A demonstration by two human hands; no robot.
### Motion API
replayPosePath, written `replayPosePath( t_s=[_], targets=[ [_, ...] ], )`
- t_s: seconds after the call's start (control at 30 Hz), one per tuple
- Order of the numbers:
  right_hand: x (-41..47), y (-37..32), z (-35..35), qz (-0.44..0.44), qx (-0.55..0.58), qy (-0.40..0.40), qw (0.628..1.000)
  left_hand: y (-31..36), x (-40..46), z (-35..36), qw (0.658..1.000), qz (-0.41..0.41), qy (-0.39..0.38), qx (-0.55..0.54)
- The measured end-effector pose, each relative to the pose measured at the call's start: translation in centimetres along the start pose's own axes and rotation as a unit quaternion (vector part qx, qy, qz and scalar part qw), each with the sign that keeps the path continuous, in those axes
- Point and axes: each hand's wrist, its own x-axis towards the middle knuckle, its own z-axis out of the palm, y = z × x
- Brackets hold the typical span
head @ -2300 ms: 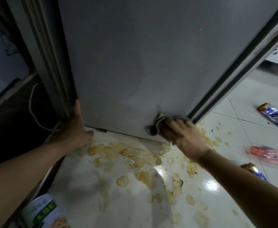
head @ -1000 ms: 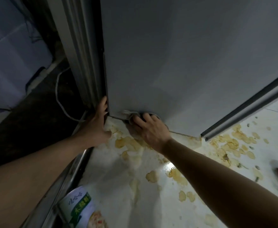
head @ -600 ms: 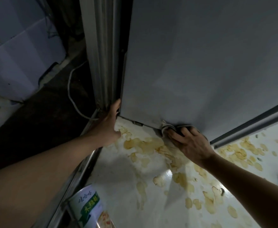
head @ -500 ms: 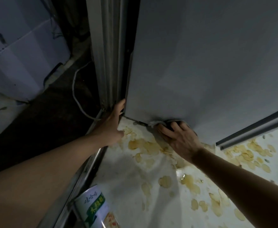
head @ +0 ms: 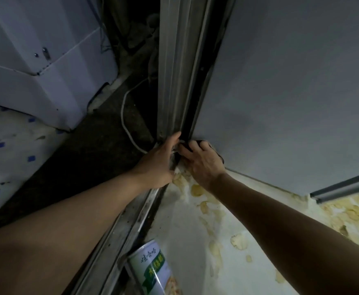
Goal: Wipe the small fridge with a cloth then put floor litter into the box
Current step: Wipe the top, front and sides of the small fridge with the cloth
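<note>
The small fridge's grey side panel [head: 291, 99] fills the upper right. My right hand [head: 202, 160] presses a mostly hidden grey cloth [head: 219, 155] against the panel's bottom left corner, fingers curled over it. My left hand [head: 159, 162] rests flat against the metal door frame [head: 174, 81] beside that corner, nearly touching the right hand. A green and white can [head: 153, 271] lies on the floor at the bottom middle.
The white tile floor [head: 195, 241] carries yellowish stains [head: 344, 211]. A metal floor track [head: 129, 226] runs diagonally under my left arm. A white cable [head: 127, 128] trails over the dark floor left of the frame. A white appliance [head: 36, 71] stands upper left.
My right hand has slid the cloth leftwards along the fridge's bottom edge to its corner, beside my left hand. The view has swung left, so the wrappers at the right are out of sight.
</note>
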Motion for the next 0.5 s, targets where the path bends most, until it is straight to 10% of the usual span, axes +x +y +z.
replayPosePath(
  t_s=[0.5],
  targets=[
    [-13.5,5.3,6.5,-0.028,-0.076,-0.064,0.995,3.5,0.4,2.7,1.000,-0.017,0.006,0.011]
  ],
)
